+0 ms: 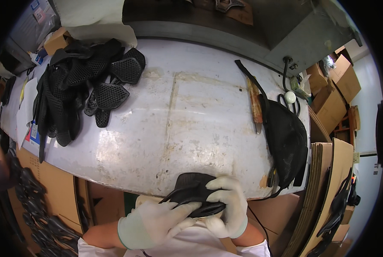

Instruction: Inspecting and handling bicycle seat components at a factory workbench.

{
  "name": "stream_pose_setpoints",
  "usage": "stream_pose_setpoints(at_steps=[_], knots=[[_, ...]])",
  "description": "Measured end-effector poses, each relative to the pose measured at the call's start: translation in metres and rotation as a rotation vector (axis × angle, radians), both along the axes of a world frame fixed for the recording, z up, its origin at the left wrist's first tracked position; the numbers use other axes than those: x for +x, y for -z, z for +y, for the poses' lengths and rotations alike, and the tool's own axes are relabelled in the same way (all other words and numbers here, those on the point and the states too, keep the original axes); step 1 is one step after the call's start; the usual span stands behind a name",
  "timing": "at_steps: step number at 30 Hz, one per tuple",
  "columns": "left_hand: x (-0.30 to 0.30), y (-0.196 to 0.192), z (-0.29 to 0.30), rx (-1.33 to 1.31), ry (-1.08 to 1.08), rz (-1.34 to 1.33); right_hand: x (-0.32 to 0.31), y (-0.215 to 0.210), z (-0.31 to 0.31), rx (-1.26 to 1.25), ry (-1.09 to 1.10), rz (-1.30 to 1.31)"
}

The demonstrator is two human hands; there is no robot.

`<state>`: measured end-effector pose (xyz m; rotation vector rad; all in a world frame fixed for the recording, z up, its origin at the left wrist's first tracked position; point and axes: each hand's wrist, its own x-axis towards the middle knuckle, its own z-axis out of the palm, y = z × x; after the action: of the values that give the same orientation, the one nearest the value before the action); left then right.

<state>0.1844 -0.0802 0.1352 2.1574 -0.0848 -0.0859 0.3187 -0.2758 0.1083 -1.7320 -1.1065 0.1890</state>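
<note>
In front of my body, at the near edge of the table [133, 165], I hold a black curved piece [193, 185] that looks like part of a bicycle saddle. White gloves with pale green cuffs cover both hands. My left hand [157, 222] grips its lower left side, fingers laid across the folded edge. The fingers of my right hand [228, 201] curl over its right side, with the thumb below. A flat dark part of the piece faces away from me, and its underside is hidden by my hands.
A heap of black honeycomb-patterned pads [78, 81] lies at the table's far left. To the right are a black mesh bag [286, 141] and a worn knife-like tool [256, 107]. A grey metal machine [226, 40] stands behind. Black saddles [37, 214] fill the lower left, near another person's arm [0, 160].
</note>
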Motion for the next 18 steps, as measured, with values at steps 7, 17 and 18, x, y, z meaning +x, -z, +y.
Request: stream_pose_setpoints(at_steps=[7,17,18], knots=[[0.002,-0.004,-0.004,0.007,-0.070,0.030,-0.015,-0.007,0.008,-0.027,0.088,-0.019],[0.005,-0.007,-0.006,0.086,-0.039,-0.047,-0.016,-0.009,0.009,0.041,0.122,0.057],[0.003,-0.006,-0.006,0.082,-0.058,-0.031,-0.014,-0.009,0.008,0.064,0.096,0.060]])
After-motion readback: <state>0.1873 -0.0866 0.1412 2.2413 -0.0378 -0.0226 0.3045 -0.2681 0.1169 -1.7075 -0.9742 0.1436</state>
